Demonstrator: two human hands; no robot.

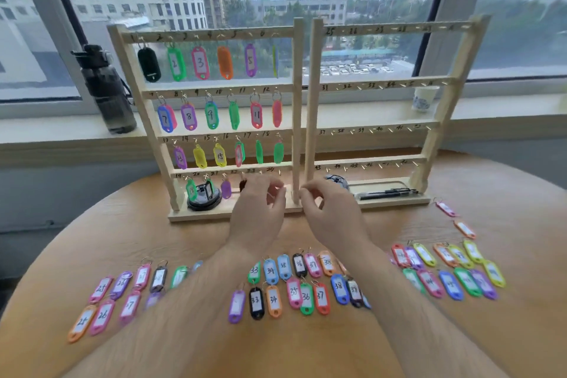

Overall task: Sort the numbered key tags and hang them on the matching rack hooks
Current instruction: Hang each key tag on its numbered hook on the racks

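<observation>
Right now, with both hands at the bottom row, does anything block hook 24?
Nothing visible for the left hand, just below bare hook 24. The left rack's right post stands between that hook and the right hand.

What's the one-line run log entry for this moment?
stage: hanging | left rack: nearly full | left hand: at its bottom row, hold unclear | right hand: alongside, hold unclear | right rack: bare | table tags: in rows
</observation>
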